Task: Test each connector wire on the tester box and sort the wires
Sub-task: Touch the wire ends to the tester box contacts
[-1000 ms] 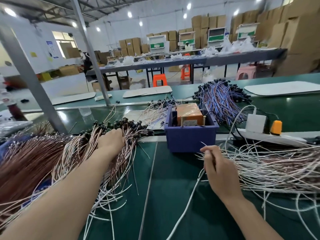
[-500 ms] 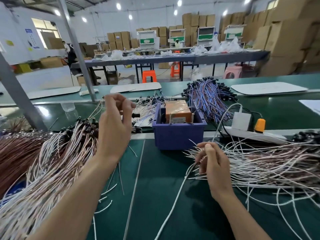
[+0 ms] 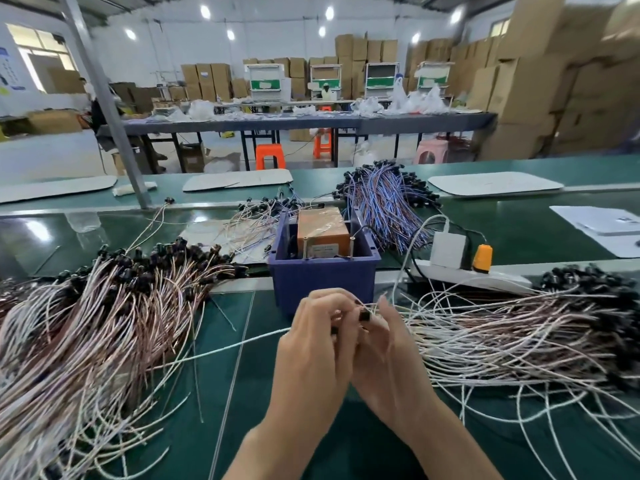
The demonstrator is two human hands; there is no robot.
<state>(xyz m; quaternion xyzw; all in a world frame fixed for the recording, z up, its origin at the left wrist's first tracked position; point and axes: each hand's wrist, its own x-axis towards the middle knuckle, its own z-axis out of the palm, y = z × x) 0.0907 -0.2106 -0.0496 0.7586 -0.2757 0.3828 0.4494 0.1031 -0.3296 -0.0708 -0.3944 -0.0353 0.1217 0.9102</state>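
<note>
Left hand (image 3: 318, 341) moved in from the 9 o'clock pile (image 3: 104, 323) to meet my right hand (image 3: 388, 351); both pinch one connector wire (image 3: 364, 316), tester box (image 3: 322, 230) at 12 o'clock.

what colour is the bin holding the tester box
The bin is dark blue, shown plainly in the head view.

Middle of the bench (image 3: 242, 393), there's the bin (image 3: 323, 284) with the tester box (image 3: 323, 233) standing inside it. Left of the bin lies one wire pile (image 3: 104, 323), right of it another pile (image 3: 519, 334), and the power strip (image 3: 478, 275) sits just behind that one. Behind the bin to the right lies a wire bundle (image 3: 384, 199), behind-left a smaller bunch (image 3: 256, 220). Just before the bin, left hand (image 3: 318, 344) and right hand (image 3: 388, 344) meet, pinching one connector wire (image 3: 225, 348) that trails off left.
</note>
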